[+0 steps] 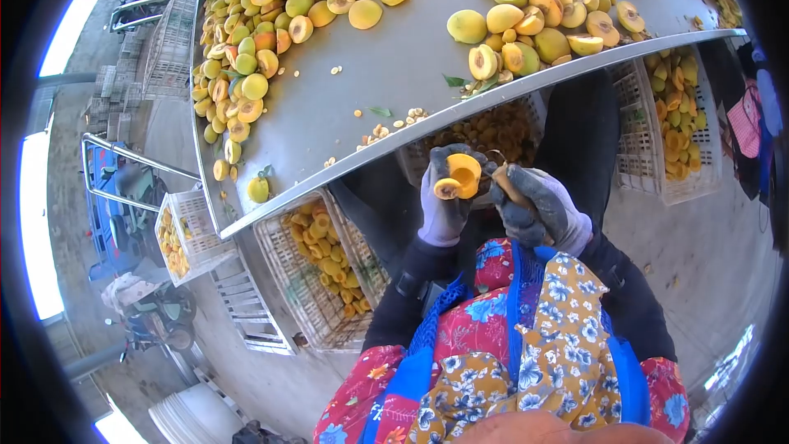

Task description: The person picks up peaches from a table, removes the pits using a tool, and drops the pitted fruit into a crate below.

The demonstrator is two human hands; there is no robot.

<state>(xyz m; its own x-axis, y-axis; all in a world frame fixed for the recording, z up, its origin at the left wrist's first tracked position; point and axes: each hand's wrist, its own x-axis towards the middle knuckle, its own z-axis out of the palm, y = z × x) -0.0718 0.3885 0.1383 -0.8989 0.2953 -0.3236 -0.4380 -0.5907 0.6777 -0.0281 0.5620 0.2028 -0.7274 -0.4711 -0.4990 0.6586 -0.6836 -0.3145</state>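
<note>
My left hand point(444, 197), in a grey-and-lilac glove, is closed around a cut yellow apricot point(466, 174). One piece shows a smooth round hollow; the smaller piece point(447, 188) below it has a brown centre. My right hand point(542, 210), gloved likewise, grips a wooden-handled pitting tool point(514, 185). Its thin curved metal end points up toward the fruit, close to my left fingers. Both hands are just below the metal table edge, in front of my body. Beneath them, a crate of cut fruit point(493, 133) is partly hidden by the table.
The metal table point(329, 107) carries heaps of whole and halved apricots point(538, 12), with loose stones point(394, 125) near its raised rim. Crates of fruit stand at lower left point(275, 234) and right point(641, 140). A smaller crate point(193, 226) and parked scooters point(152, 308) are farther left.
</note>
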